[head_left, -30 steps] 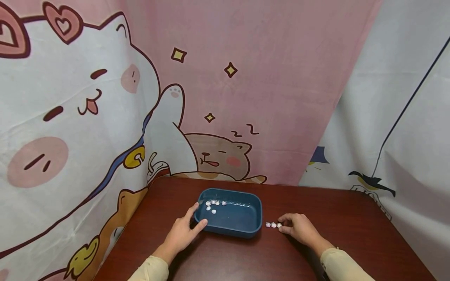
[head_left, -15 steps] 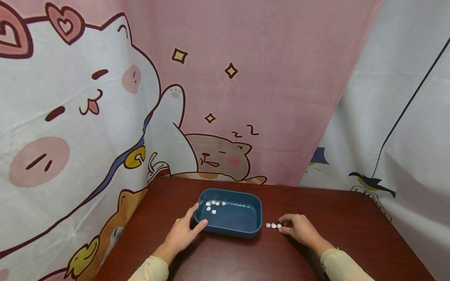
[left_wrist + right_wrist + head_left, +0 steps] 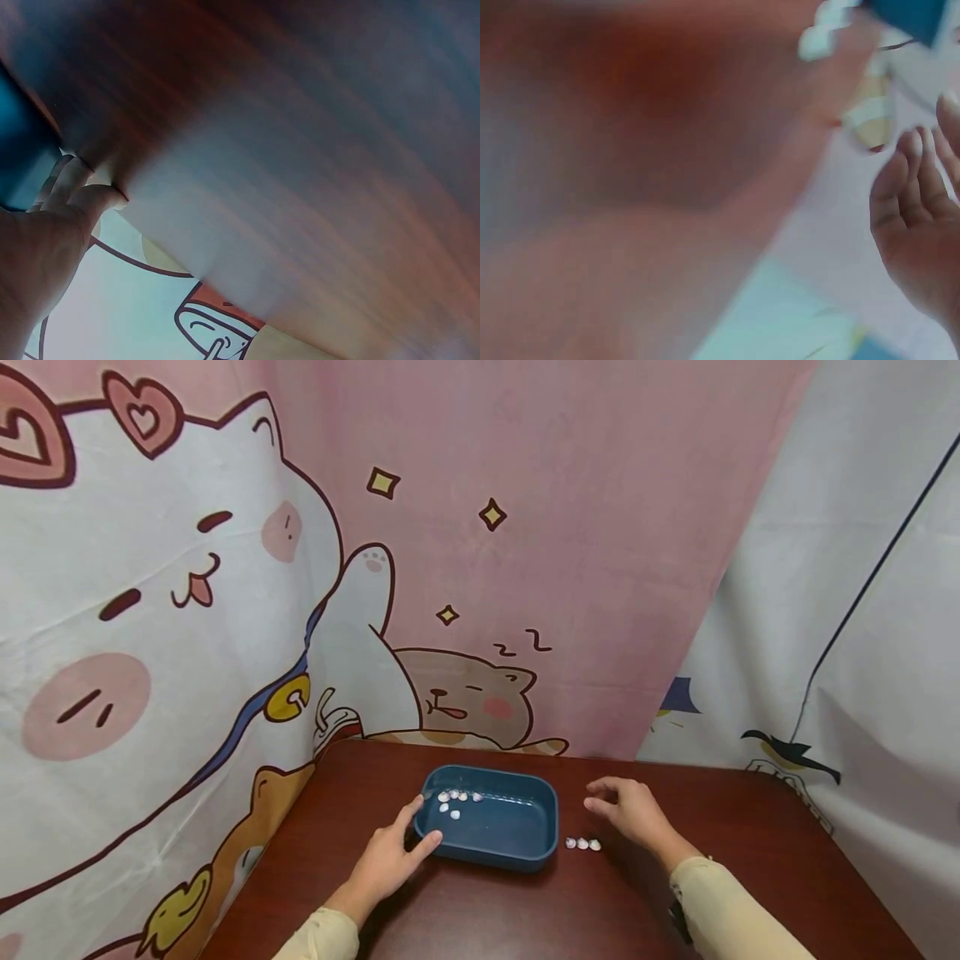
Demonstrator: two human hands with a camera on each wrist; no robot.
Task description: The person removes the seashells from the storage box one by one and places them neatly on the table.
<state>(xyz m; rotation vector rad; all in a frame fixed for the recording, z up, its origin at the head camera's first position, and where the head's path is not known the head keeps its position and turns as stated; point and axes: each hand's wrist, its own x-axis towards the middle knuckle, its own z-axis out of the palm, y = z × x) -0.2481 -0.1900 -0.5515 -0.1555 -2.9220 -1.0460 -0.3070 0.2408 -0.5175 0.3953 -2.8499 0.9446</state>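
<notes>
In the head view, the change is on the right of the blue tray [image 3: 498, 831]: the right hand [image 3: 637, 814] has come away from the row of three white pieces [image 3: 582, 843] and moved farther back, near the tray's right end but apart from it. A second ago its fingertips were at the row's outer end; now all three pieces lie in full sight on the table [image 3: 480, 914], just beside the tray's right end. Its fingers are bent with a gap to the thumb, and nothing shows between them, so the outermost piece seems to have been let go and the row probably needs no more holding. The tray has not visibly shifted, and six white pieces [image 3: 455, 815] lie inside, toward its left end. The left hand [image 3: 384, 860] stays at that end, thumb and fingers spread widely, touching the rim without curling round it. The left wrist view shows this hand with fingers mostly straight beside the tray's wall, holding no piece that can be seen. The right wrist view is blurred; the right hand's fingers are loosely bent with nothing visible in them, well apart from the row near the tray's corner.
</notes>
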